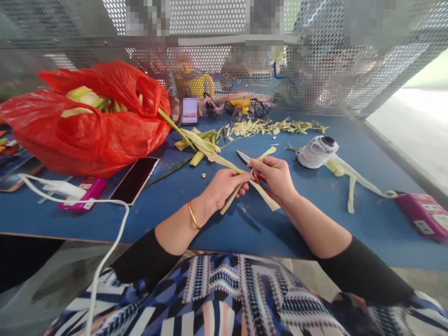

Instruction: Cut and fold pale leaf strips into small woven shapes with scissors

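- Head view, clock directions taken from the hands: the left hand (231, 186) pinches two crossing pale strips (267, 197) between thumb and fingers; its grip covers the crossing itself.
- The right hand (275, 175) is curled round red-handled scissors (244, 157), blade pointing to 11 o'clock; the fingers hide most of the handles, and whether they also pinch a strip I cannot tell.
- At 10 o'clock, one strip trails into a leafy bundle (198, 157); further round towards 9 bulges a red bag (122, 135), its contents half hidden by folds.
- Beyond the mesh panel (315, 74) at 12 o'clock, shapes are hard to make out, and patches along the top are pixelated.
- A purple box (422, 214) past 3 o'clock runs up to the picture's right side.
- The blue counter (336, 228) offers room from 4 to 6 o'clock, up to its near edge.
- Tighter sides: a thread spool (315, 154) at 2 o'clock, cut bits (252, 127) at 12, a phone (135, 181) at 9.
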Available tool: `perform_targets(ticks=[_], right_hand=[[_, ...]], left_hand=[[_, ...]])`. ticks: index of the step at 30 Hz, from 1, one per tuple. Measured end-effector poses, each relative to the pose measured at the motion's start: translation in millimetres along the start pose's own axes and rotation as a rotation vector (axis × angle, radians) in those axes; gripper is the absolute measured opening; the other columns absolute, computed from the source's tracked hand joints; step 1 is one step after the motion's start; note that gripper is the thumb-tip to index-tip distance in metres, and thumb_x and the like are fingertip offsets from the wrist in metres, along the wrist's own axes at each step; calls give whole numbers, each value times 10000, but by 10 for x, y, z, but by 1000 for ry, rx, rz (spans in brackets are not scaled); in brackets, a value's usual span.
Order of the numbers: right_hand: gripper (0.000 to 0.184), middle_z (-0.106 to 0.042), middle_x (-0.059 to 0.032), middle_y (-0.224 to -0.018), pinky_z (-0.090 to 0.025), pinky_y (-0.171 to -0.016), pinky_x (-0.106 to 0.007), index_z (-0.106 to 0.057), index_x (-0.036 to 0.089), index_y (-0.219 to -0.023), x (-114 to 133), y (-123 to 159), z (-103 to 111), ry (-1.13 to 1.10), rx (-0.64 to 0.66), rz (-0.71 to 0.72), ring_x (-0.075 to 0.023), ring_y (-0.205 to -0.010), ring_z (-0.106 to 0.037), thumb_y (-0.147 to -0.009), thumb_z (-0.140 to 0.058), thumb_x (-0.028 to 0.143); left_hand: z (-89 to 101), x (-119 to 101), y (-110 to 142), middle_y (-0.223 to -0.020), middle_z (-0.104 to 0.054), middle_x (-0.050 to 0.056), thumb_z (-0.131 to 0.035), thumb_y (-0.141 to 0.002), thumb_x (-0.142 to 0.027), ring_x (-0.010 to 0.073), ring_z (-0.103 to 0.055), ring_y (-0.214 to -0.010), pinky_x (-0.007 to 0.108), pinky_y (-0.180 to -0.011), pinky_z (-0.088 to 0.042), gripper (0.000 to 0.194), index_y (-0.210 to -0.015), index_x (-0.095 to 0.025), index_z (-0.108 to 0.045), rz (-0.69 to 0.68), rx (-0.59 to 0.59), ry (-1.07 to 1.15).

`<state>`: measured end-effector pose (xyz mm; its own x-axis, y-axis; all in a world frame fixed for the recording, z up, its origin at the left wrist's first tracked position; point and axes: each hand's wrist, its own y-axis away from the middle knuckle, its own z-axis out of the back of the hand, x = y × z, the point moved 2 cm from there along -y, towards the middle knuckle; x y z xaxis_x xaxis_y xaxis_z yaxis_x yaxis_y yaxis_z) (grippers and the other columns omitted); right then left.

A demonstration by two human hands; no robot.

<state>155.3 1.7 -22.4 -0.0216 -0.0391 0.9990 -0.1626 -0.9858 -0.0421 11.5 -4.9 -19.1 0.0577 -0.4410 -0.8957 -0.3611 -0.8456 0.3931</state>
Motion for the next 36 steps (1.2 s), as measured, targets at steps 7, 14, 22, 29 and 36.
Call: perform_targets(ticks=[7, 14, 22, 29, 36], right_hand=[[284, -521, 20, -502, -325, -504, -270, -705, 182, -607, 19, -26, 29, 39, -21, 53, -100, -507, -410, -666, -755, 456], [331, -536, 11, -539, -353, -539, -273, -705, 189, -615, 42, -35, 30, 49, 0, 93, -107, -543, -429, -684, -744, 510], [285, -521, 20, -576, -367, -527, -258, -689, 201, -663, 21, -115, 131, -140, -64, 70, -100, -546, -429, -636, -776, 472], [522, -637, -29, -730, -452, -590, -263, -673, 201, -805, 22, -151, 144, -1, -83, 6, -135, -650, -576, -685, -672, 709], [540, -573, 6, -496, -352, -528, -267, -571, 194, -586, 92, -16, 40, 345, 285, 69, -115, -496, -472, -736, -617, 711]], left_hand=[[-11, -38, 32, -487, -567, -17, -684, -798, -173, 49, -485, -402, 172, -435, -364, 144, -663, -126, -701, -7, -9, -42], [-13, -59, 36, -481, -573, -17, -675, -799, -143, 48, -495, -403, 164, -437, -371, 145, -657, -122, -699, -24, -41, -76], [-22, -48, 35, -470, -565, -22, -726, -744, -166, 57, -489, -417, 177, -449, -375, 125, -631, -128, -690, -39, -51, -115], [33, -54, 29, -596, -660, 26, -722, -791, -308, 88, -589, -506, 188, -494, -418, 187, -741, -128, -738, -38, -83, 63], [76, -60, -22, -600, -655, 8, -737, -766, -193, 87, -587, -498, 196, -493, -426, 66, -768, -129, -725, -90, -175, 198]])
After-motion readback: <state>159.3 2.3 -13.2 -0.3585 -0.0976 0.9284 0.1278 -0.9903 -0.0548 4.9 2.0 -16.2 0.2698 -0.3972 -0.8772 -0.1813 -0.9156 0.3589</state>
